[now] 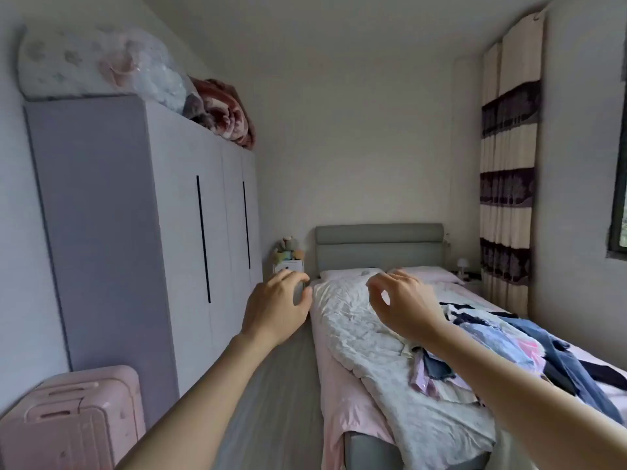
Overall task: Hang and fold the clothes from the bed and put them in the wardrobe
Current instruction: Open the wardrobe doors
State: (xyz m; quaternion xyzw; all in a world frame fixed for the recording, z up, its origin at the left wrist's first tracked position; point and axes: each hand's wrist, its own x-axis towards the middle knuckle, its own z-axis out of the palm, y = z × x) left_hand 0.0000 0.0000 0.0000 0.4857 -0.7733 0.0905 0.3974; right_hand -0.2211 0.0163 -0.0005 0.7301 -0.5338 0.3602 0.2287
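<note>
A heap of mixed clothes (529, 347), with blue denim, pink and dark pieces, lies on the right half of the bed (342, 395). The white wardrobe (152, 239) stands along the left wall with its doors closed. My left hand (276, 307) hovers over the floor gap between wardrobe and bed, its fingers loosely curled and holding nothing. Above the bed's crumpled white quilt (353, 327) my right hand (403, 307) is raised, fingers loosely curled and empty. Neither hand touches the clothes.
A pink suitcase (71, 425) stands at the near left beside the wardrobe. Bagged bedding and a folded blanket (224, 113) sit on top of the wardrobe. A nightstand with toys (289, 262) is by the headboard. A striped curtain (509, 184) hangs at the right wall.
</note>
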